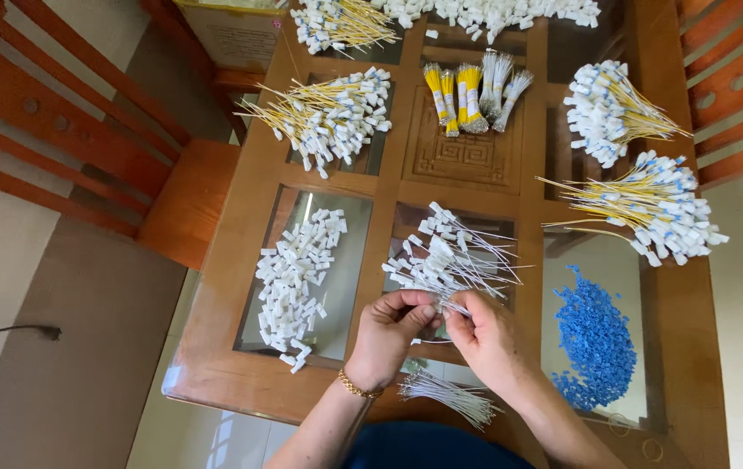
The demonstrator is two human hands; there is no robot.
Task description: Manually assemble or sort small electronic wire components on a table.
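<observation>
Left hand [391,334]: your fingers pinch one small white tag over the table's near edge; a gold bracelet [356,387] sits on that wrist.
Right hand [486,340]: your fingertips close on the same tag from the other side, touching your left fingers.
Tag [437,307]: held between both hands, just below the pile of white-wired tags [449,256].
Loose wires [449,395]: a thin white bunch under your hands.
Left of you: plain white blocks [295,282] on the glass.
Right of you: blue beads [595,339].
Table [232,252]: wood with glass panes, yellow-wired bundles [328,113] farther back.
</observation>
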